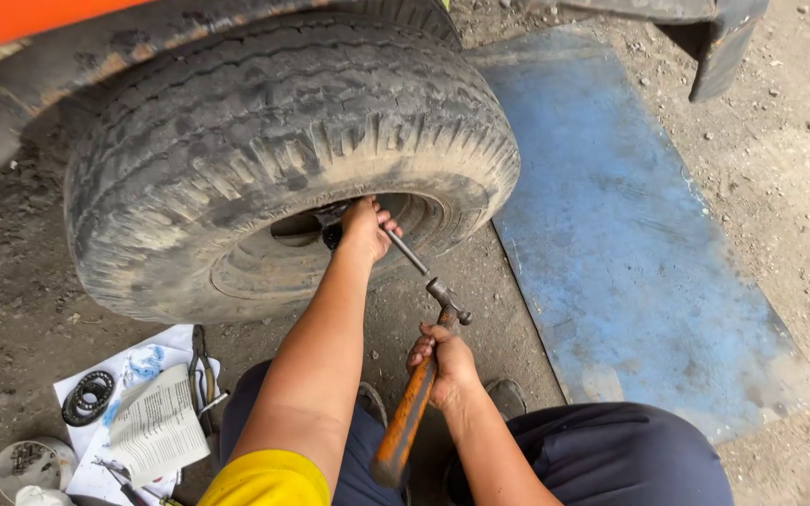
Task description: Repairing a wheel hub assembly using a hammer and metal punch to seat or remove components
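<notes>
Hammer (pixel 416 394) handle near, head tireward.

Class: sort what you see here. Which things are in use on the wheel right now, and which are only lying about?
In use: tyre, metal rod in the left hand, hammer in the right hand.

Lying about: papers, bearing ring, pliers, blue sheet.

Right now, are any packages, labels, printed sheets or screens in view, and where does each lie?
Printed leaflet: on the ground at lower left, below the tyre; folded white sheet covered in dense dark print.
Paper sheet: under the leaflet; white with blue patches, a dark bearing ring resting on it.
Round white container: far lower left, holding small dark parts.
No screens or signs.
</notes>
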